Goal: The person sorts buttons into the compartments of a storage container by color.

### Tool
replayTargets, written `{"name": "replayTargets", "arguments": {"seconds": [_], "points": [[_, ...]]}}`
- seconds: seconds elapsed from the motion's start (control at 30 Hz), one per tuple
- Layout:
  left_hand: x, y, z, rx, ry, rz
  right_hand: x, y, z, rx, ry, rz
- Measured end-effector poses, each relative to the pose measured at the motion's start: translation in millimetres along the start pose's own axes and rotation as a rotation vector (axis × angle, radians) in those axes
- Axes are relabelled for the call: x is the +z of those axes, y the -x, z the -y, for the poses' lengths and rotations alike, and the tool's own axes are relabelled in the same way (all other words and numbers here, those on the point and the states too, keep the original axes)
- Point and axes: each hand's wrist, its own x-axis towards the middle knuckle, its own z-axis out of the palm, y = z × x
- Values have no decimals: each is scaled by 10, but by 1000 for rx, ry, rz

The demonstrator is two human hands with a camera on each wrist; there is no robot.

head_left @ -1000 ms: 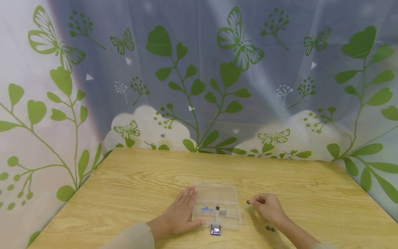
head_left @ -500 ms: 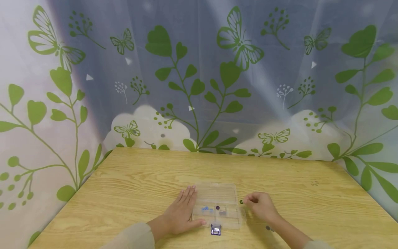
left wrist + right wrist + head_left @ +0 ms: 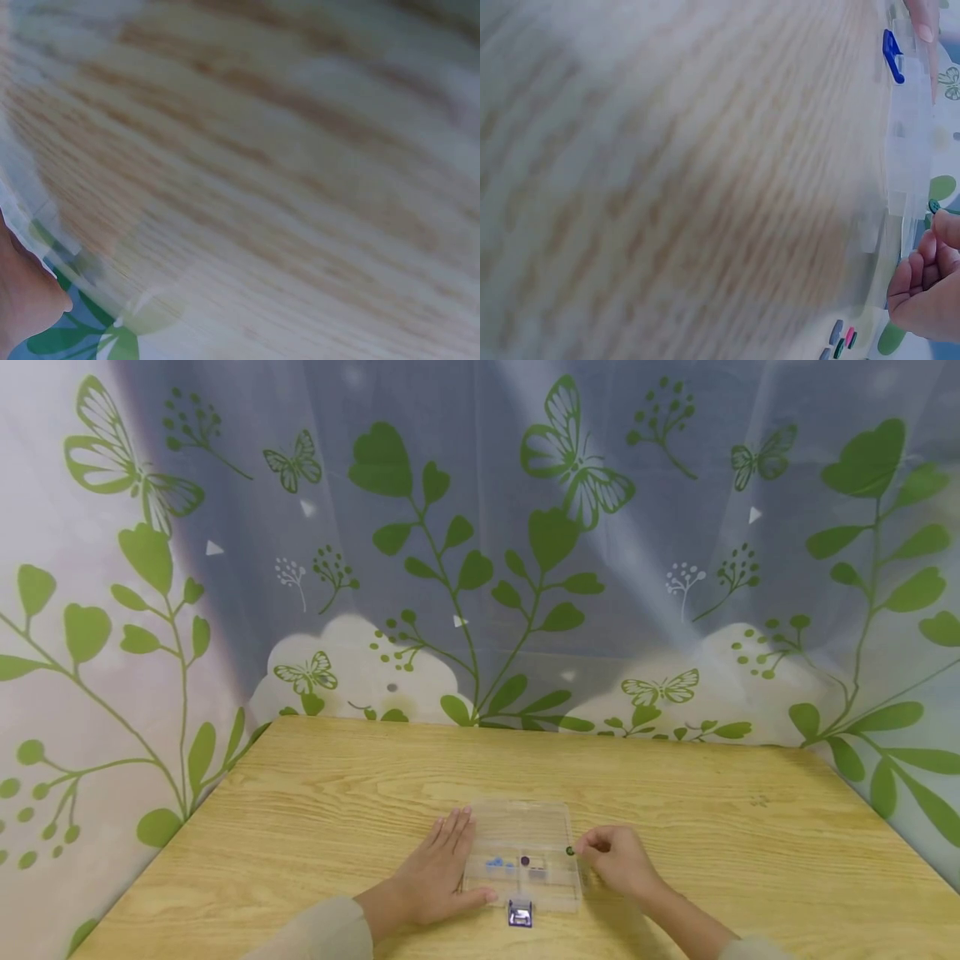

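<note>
A clear plastic compartment box (image 3: 551, 892) lies on the table with its lid (image 3: 517, 823) folded back. My left hand (image 3: 438, 872) rests flat along its left side, fingers straight, thumb at the front edge. Between thumb and fingertips, my right hand (image 3: 621, 862) pinches a small green button (image 3: 570, 851) over the box's right edge. In the right wrist view the button (image 3: 934, 205) stands just beyond the fingertips. Several small blue pieces (image 3: 495, 863) lie in one compartment. A dark round piece (image 3: 525, 861) is by the middle divider.
A purple clasp-like piece (image 3: 521, 913) is at the box's front edge. Several small flat discs (image 3: 838, 330), grey, green and pink, lie on the table (image 3: 337, 793) near my right hand. A printed curtain (image 3: 480, 527) hangs behind the table.
My right hand has moved left with the green button, from the bare table to the box's right edge. The left hand and the box have stayed in place.
</note>
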Motion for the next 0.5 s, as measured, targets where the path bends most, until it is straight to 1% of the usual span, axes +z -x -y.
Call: {"name": "replayTargets", "arguments": {"seconds": [0.2,0.5], "points": [[-10,1,-2,9,13,-7,62,3,10,-4,-1,-14],[-35,2,-12,0,5,14,109,6,12,21,-7,-3]]}}
